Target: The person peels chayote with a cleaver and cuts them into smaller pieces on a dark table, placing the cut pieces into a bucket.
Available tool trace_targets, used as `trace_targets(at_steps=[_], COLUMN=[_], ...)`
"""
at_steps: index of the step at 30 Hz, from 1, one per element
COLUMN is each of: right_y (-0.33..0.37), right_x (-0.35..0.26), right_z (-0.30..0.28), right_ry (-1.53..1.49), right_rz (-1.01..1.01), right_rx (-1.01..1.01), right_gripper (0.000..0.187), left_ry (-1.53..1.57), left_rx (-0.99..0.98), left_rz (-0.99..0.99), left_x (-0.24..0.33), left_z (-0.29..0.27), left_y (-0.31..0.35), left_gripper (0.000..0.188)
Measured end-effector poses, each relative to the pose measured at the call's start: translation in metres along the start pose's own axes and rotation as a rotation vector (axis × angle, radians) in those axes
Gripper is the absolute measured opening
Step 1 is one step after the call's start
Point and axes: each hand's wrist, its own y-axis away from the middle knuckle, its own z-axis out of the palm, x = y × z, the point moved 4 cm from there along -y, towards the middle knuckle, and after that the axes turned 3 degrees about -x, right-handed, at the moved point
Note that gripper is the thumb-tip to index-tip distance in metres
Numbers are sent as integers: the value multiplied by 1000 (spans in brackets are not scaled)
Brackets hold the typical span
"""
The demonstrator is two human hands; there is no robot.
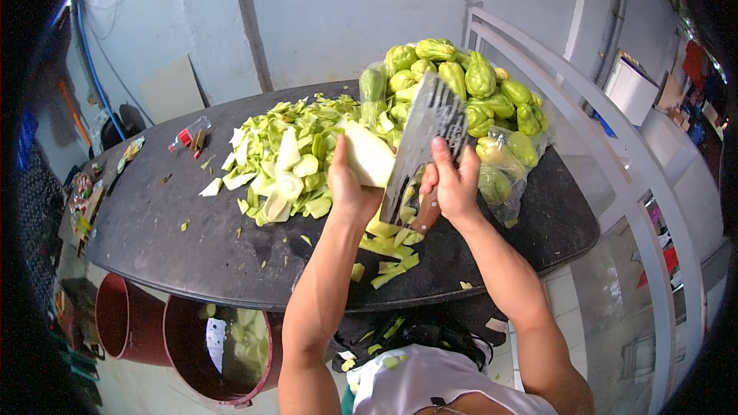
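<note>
Closely, a pale vegetable piece (367,155) and a broad cleaver (419,134) meet side by side above the dark desk (192,242).
Cupped in the left grip (356,194), the piece lies just left of the cleaver, its long axis slanting down toward the flat, streaked metal; whether they touch, I cannot tell. The right grip (453,184) is closed around the riveted, brown wooden handle (427,212). Thin, curved slices (296,161) heap behind; furrowed, pear-shaped green vegetables (480,77) pile beyond.

Slices (288,165) left of chayotes (480,77) on table (169,219); bucket (187,338) below, perhaps with pieces (250,343) inside
</note>
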Motion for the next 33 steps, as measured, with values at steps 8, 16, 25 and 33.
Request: trace_targets(at_steps=[8, 16, 25, 33], right_y=[9, 48, 55, 56], right_x=[-27, -19, -18, -21], right_z=[3, 55, 57, 57], right_ry=[894, 1202, 1220, 1215], right_rz=[-782, -976, -1010, -1032], right_rx=[-95, -408, -385, -355], right_gripper=[13, 14, 13, 13], left_ry=[59, -146, -68, -34], left_rx=[45, 57, -48, -193], left_rz=[241, 612, 718, 728], left_x=[16, 33, 37, 41], left_z=[-1, -22, -31, -19], left_y=[-6, -3, -12, -4], left_gripper=[47, 57, 56, 54])
